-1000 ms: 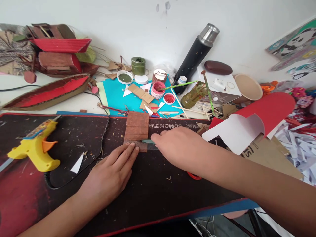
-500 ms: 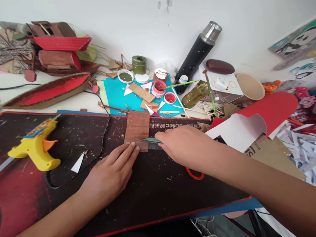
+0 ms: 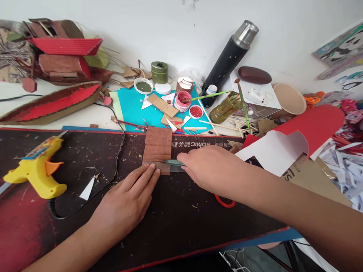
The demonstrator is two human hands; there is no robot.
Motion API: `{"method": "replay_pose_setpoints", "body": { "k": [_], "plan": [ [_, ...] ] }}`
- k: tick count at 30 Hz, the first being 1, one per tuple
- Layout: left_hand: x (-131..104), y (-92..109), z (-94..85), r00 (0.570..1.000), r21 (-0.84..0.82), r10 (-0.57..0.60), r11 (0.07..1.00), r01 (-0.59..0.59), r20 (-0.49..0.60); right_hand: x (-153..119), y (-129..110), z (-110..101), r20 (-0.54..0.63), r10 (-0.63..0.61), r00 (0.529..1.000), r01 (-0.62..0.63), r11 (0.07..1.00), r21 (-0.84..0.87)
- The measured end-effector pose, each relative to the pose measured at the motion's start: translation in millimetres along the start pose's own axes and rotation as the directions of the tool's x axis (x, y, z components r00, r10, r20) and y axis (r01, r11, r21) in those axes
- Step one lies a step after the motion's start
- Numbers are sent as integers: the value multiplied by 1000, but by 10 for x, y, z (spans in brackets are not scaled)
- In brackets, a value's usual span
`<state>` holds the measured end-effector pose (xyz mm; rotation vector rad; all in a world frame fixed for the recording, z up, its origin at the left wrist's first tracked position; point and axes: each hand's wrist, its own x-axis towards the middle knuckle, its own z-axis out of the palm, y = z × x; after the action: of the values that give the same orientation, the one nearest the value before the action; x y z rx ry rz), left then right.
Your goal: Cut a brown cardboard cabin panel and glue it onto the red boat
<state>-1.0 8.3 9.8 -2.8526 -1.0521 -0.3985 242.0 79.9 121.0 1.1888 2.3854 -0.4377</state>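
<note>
A brown painted piece of cardboard lies on the dark desk mat. Across its near end runs a clear ruler. My left hand lies flat with its fingertips pressing the ruler onto the cardboard. In my right hand is a green craft knife, gripped with its tip pointing left at the ruler's upper edge, on the brown piece. Most of the knife's handle is hidden inside the fist. Partly under my right forearm shows a red ring-shaped handle.
On the left lie a yellow glue gun and its black cord. Cardboard boats stand behind it. Paint pots, a jar with brushes and a black thermos are at the back. Red paper and paper shreds lie right.
The knife tip has shifted slightly left along the ruler's edge. My left hand keeps its hold on the ruler. The camera view has moved a little.
</note>
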Motion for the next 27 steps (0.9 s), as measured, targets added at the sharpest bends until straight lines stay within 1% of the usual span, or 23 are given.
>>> {"method": "replay_pose_setpoints", "body": {
  "k": [4, 9, 10, 13, 16, 20, 27],
  "plan": [
    [-4, -6, 7, 1000, -12, 1, 1000, -2, -1, 76, -31, -49, 20, -7, 1000, 7, 1000, 14],
    [5, -7, 8, 1000, 4, -10, 1000, 10, -16, 117, -81, -81, 78, -34, 996, 36, 999, -24],
    [8, -5, 6, 1000, 8, -10, 1000, 10, -16, 104, -76, -63, 59, -38, 998, 40, 999, -25],
    [16, 1, 0, 1000, 13, 2, 1000, -2, -14, 44, -39, 30, -57, -42, 998, 41, 999, -16],
    [18, 6, -2, 1000, 13, -1, 1000, 2, -18, 4, -13, 99, -107, -45, 993, 41, 998, -43],
    [15, 5, 3, 1000, 7, -16, 1000, 16, -13, -10, -7, 98, -105, -58, 993, 52, 997, -55],
    [28, 2, -6, 1000, 2, -2, 1000, 2, -31, -38, 23, 96, -95, -22, 995, 20, 999, -27]
  ]
}}
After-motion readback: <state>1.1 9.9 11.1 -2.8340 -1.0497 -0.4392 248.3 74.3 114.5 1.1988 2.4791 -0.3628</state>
